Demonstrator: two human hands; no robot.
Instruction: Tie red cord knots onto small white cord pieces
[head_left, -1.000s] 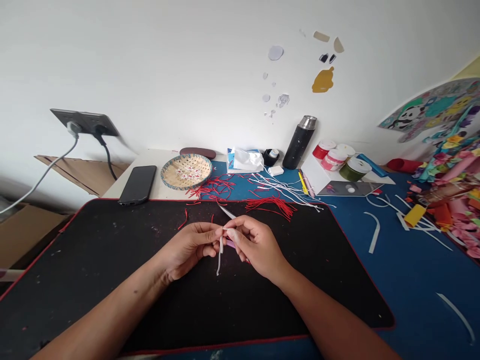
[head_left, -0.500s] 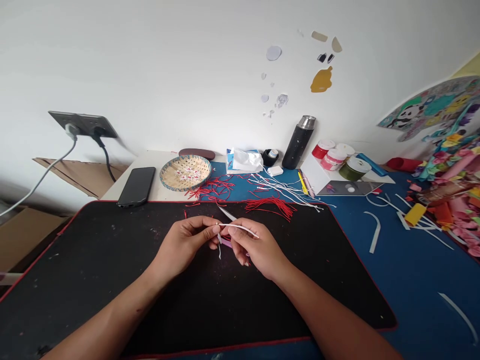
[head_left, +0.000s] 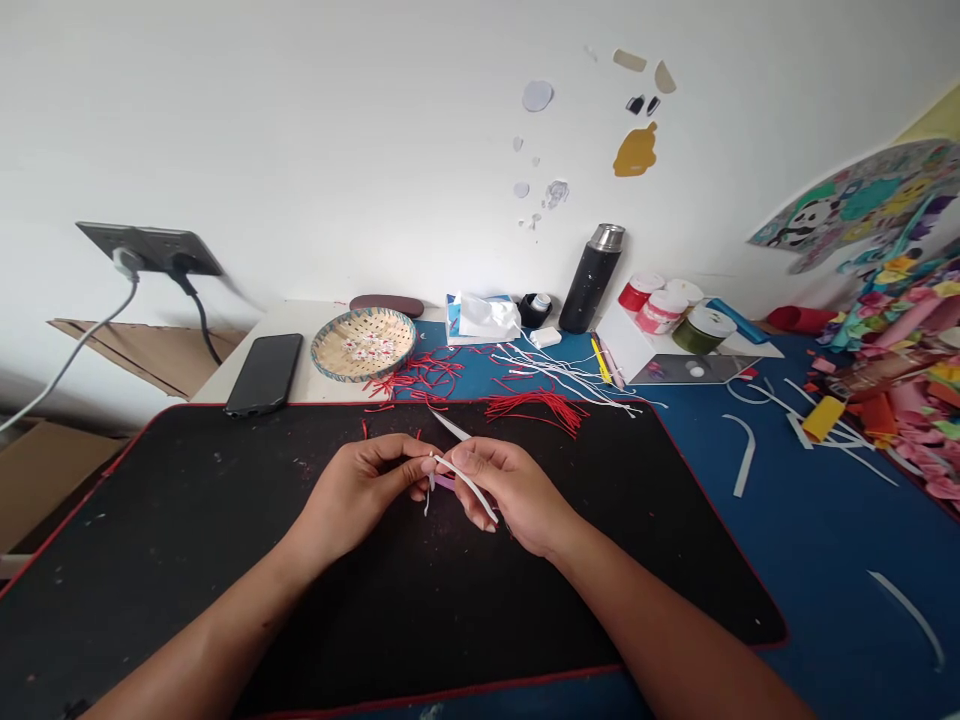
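"Pinched on what, the left hand (head_left: 356,490)?"

"Thumb and forefinger together on the white strip (head_left: 471,488), near the centre of the frame, over the black mat (head_left: 375,610)."

"And the right hand (head_left: 517,495)?"

"Curled against the strip; I can't tell whether it clamps it. A pale blade (head_left: 448,424) juts out beyond its fingers."

"Farther?"

"Red cords (head_left: 536,408) just right of centre, then a black flask (head_left: 591,285) higher up."

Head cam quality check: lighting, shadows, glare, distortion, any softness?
Head view: diffuse light, faint shadow on the wall beside the socket plate; small highlight on the flask's metal cap; wide-angle stretch toward the right edge, where the colourful paper pieces look soft; left hand and right hand readable, but the white strip's end at the left fingertips is too small to resolve.
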